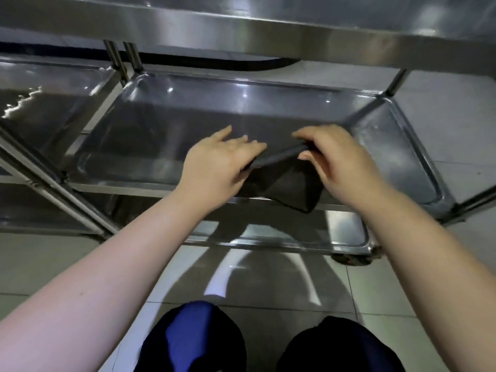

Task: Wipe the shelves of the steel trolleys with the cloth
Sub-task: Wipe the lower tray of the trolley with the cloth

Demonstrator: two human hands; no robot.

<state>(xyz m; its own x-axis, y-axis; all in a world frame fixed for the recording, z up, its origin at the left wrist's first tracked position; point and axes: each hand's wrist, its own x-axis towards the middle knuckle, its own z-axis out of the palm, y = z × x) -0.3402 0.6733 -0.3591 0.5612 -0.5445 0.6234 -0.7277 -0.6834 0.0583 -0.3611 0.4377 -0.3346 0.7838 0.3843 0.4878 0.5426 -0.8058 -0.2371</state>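
A dark grey cloth (288,185) hangs between my two hands above the front edge of the steel trolley's middle shelf (188,122). My left hand (217,167) holds the cloth's left end, its fingers stretched toward the shelf. My right hand (341,162) pinches the cloth's upper right corner between thumb and fingers. The cloth's top edge is pulled taut between the hands and the rest droops over the shelf rim. The bottom shelf (343,232) shows below, and the top shelf's edge (268,33) runs overhead.
A second steel trolley (48,103) stands right against the left side, its upright posts (126,60) beside the first trolley's. A caster wheel (351,260) sits at the bottom right. Grey tiled floor (442,130) lies around, with my knees (198,336) at the bottom.
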